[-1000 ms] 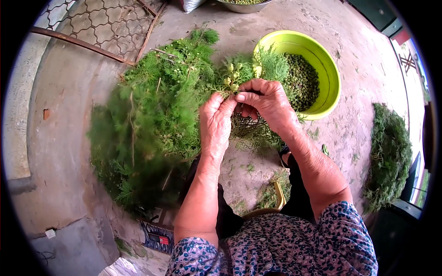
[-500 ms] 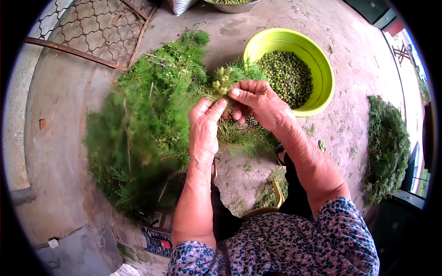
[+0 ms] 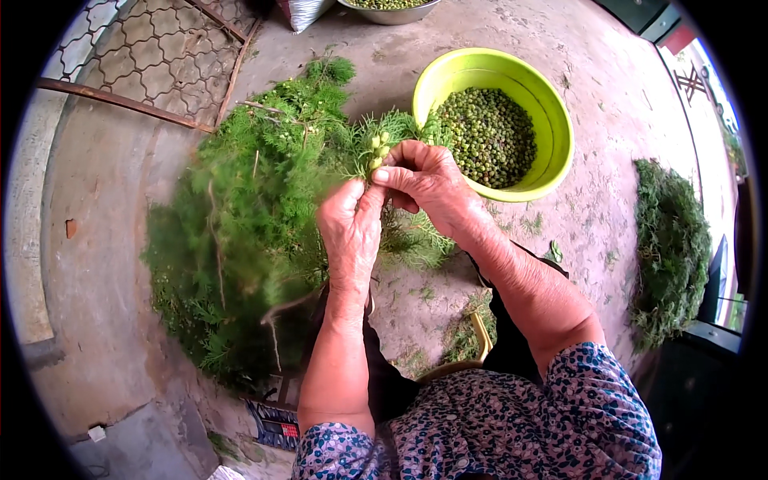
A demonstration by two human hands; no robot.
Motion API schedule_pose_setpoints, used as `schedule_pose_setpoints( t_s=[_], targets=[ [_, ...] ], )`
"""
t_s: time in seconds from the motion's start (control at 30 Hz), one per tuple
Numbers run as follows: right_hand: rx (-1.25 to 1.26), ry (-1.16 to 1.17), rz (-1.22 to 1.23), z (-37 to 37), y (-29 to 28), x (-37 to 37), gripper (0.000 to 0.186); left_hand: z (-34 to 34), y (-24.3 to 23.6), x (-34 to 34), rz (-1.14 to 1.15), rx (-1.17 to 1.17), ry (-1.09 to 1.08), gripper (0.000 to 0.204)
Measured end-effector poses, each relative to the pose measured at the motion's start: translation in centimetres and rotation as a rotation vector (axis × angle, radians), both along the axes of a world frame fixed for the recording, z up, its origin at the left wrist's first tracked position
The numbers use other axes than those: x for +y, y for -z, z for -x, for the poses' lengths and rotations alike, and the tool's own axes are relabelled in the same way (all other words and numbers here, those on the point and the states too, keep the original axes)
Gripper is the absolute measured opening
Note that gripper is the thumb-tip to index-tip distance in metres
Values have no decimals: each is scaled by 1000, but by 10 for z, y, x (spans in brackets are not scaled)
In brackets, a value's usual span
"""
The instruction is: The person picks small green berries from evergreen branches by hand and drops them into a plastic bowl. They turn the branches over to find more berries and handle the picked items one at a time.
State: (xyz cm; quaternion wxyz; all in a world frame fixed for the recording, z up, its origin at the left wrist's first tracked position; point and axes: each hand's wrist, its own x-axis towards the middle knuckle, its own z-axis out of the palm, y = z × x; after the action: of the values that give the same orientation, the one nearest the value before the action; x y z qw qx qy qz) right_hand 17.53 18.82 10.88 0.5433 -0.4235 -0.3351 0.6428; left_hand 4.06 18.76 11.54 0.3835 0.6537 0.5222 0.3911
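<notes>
In front of me a feathery evergreen sprig (image 3: 400, 126) carries a cluster of pale green seed cones (image 3: 378, 145). My left hand (image 3: 350, 228) is closed in a pinch on the sprig's stem below the cones. Thumb and forefinger of my right hand (image 3: 426, 182) press together on the lowest cone of the cluster, and the two hands touch or nearly touch. Just beyond my right hand stands a yellow-green tub (image 3: 558, 132), partly filled with loose green and brownish seed cones (image 3: 492, 136). Beside my left hand spreads a large heap of cut evergreen branches (image 3: 248, 208).
A metal bowl of cones (image 3: 392, 11) and a white sack (image 3: 306, 12) stand at the far edge. A rusty wire-mesh frame (image 3: 160, 60) lies at the far left. Another pile of greenery (image 3: 672, 252) sits at the right. Scattered leaf bits dot the concrete floor (image 3: 596, 208).
My right hand has come a little left, its thumb now against the lowest cone near my left fingertips. The cone cluster is turned more upright. The whole view has shifted slightly.
</notes>
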Motion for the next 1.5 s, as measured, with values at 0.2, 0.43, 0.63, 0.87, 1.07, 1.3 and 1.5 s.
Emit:
schedule_pose_setpoints(
  t_s=[0.2,0.43,0.63,0.87,1.07,1.3,1.5],
  targets=[
    [269,-198,138,-10,-6,-3,18,-1,-17,-2,248,-342,8,15],
    [464,-309,144,-11,-2,-2,21,-1,-13,-2,376,-631,-14,16],
    [586,-242,83,-9,-2,0,18,-1,-11,-1,370,-571,-83,16],
    [433,33,37,-6,-12,-5,6,-4,-6,1,270,-465,-161,22],
    [-104,60,-151,2,-13,-5,15,-4,-10,-2,229,-383,-120,18],
    [-209,-7,-112,-4,-10,-3,12,-3,-12,-1,224,-292,-75,32],
    [-66,-59,-14,-6,-8,-4,19,-1,-6,-3,248,-404,-34,38]
  ],
)
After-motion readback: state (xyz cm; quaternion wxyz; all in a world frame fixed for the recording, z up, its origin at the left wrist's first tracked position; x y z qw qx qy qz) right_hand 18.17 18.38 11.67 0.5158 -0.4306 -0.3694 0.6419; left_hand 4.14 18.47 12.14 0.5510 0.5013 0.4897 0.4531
